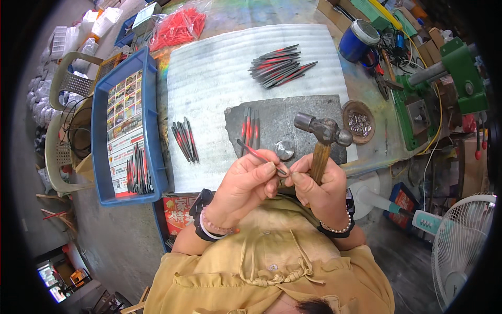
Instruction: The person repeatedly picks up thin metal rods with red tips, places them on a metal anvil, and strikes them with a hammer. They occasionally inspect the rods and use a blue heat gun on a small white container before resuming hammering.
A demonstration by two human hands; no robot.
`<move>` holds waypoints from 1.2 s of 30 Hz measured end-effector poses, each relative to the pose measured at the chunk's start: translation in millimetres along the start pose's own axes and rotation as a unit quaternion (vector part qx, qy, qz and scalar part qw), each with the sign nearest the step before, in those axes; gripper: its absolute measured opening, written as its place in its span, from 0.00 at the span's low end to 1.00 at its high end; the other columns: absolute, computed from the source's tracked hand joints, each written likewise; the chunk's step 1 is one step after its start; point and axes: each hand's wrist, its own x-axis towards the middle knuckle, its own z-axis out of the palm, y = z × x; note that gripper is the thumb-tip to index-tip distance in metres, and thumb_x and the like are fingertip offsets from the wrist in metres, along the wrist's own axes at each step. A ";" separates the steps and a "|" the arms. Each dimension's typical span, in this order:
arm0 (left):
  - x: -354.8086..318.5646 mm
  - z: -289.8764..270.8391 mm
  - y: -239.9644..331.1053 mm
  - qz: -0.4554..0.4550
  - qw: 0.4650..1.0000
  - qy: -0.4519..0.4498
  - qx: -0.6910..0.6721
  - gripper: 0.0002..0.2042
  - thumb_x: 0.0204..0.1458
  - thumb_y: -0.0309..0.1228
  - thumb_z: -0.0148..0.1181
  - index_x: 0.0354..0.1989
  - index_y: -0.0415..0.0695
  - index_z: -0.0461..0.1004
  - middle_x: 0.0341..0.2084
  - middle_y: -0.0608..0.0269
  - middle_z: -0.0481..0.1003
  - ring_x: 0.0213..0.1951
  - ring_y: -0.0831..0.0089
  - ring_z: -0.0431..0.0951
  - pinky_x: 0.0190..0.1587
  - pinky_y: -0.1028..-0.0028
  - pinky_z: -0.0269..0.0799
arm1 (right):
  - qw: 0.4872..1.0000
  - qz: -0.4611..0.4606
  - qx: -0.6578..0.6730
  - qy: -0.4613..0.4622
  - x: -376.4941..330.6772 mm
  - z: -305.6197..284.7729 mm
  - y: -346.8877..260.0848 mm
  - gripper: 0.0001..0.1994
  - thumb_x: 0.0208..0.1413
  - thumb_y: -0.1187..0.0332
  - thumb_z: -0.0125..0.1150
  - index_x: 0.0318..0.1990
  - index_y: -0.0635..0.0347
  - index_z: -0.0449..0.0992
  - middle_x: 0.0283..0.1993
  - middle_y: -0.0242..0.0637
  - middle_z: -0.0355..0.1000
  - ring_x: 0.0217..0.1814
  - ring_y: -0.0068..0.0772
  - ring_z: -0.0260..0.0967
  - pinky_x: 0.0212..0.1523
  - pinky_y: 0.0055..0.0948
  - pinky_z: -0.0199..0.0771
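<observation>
Close to my chest, my left hand [243, 180] pinches a thin black-and-red rod [254, 153], tilted with its lower end toward my other fingers. My right hand [328, 192] grips a ball-peen hammer [320, 159] by its wooden handle, head up. The right thumb and forefinger meet near the rod's lower end; whether they hold a small part is hidden. Beyond the hands lies a grey stone slab [282, 112], bearing a round metal piece [284, 150] and several similar rods [251, 125]. A brown bowl [371, 112] of small shiny metal bits sits to the slab's right.
White foam sheeting [209, 68] carries a rod pile [280, 65] and a smaller group [184, 138]. At left, a blue tray [151, 104] holds more rods [139, 170]. A blue mug [351, 44] and green machine [460, 73] stand right; a fan [463, 246] is lower right.
</observation>
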 end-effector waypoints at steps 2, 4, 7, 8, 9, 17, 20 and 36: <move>-1.2 0.1 -0.3 0.000 1.000 0.003 -0.010 0.09 0.57 0.31 0.61 0.42 0.43 0.71 0.37 0.58 0.77 0.26 0.80 0.73 0.27 0.80 0.68 | 1.000 -0.007 -0.008 0.014 -2.3 1.5 2.3 0.06 0.60 0.73 0.58 0.36 0.66 0.69 0.29 0.36 0.73 0.18 0.12 0.59 0.16 0.14 0.57; -1.5 -0.2 -0.3 0.000 1.000 0.001 -0.011 0.09 0.57 0.30 0.61 0.42 0.42 0.71 0.37 0.58 0.77 0.26 0.80 0.73 0.27 0.80 0.68 | 0.998 -0.030 -0.062 0.012 -1.9 0.8 4.7 0.07 0.59 0.73 0.59 0.37 0.67 0.68 0.29 0.36 0.73 0.19 0.14 0.62 0.18 0.16 0.60; -1.6 -1.2 -1.4 0.002 1.000 0.007 -0.013 0.09 0.57 0.30 0.61 0.42 0.42 0.71 0.37 0.59 0.77 0.26 0.80 0.73 0.28 0.79 0.69 | 0.973 -0.145 -0.182 0.011 3.3 0.1 9.8 0.07 0.58 0.73 0.59 0.37 0.67 0.69 0.29 0.36 0.72 0.23 0.20 0.67 0.23 0.21 0.66; -1.8 -1.6 -2.2 0.004 1.000 0.010 -0.014 0.08 0.57 0.29 0.60 0.42 0.42 0.71 0.37 0.59 0.77 0.26 0.80 0.73 0.28 0.79 0.69 | 0.953 -0.197 -0.231 0.017 4.9 0.2 11.3 0.07 0.58 0.74 0.59 0.37 0.67 0.69 0.29 0.35 0.72 0.24 0.22 0.68 0.25 0.23 0.69; -2.0 -1.9 -3.3 0.011 1.000 0.016 -0.006 0.08 0.57 0.29 0.60 0.42 0.42 0.71 0.37 0.59 0.77 0.26 0.80 0.73 0.28 0.79 0.70 | 0.943 -0.197 -0.266 0.027 4.4 0.9 12.0 0.07 0.57 0.74 0.60 0.37 0.67 0.69 0.28 0.35 0.72 0.25 0.23 0.70 0.26 0.24 0.70; -2.5 -5.3 -7.0 0.072 0.996 -0.012 0.041 0.07 0.60 0.29 0.56 0.44 0.42 0.72 0.39 0.59 0.78 0.27 0.80 0.75 0.30 0.81 0.72 | 0.918 -0.218 -0.332 0.008 2.0 2.0 13.3 0.13 0.53 0.72 0.64 0.44 0.63 0.70 0.33 0.41 0.73 0.31 0.36 0.75 0.32 0.30 0.74; -2.1 -6.7 -2.7 0.060 0.998 0.014 0.015 0.07 0.60 0.32 0.56 0.42 0.43 0.69 0.38 0.56 0.77 0.26 0.77 0.76 0.29 0.79 0.73 | 0.966 -0.154 -0.205 0.040 9.5 -8.9 15.3 0.17 0.55 0.73 0.62 0.51 0.64 0.65 0.39 0.36 0.72 0.32 0.27 0.73 0.33 0.26 0.74; 24.1 3.5 0.5 0.155 0.880 0.099 0.438 0.04 0.59 0.20 0.50 0.39 0.40 0.70 0.32 0.65 0.76 0.27 0.84 0.72 0.32 0.83 0.70 | 0.987 -0.015 -0.140 0.080 20.1 -49.7 43.2 0.15 0.63 0.71 0.50 0.55 0.66 0.63 0.28 0.35 0.70 0.25 0.18 0.64 0.28 0.20 0.64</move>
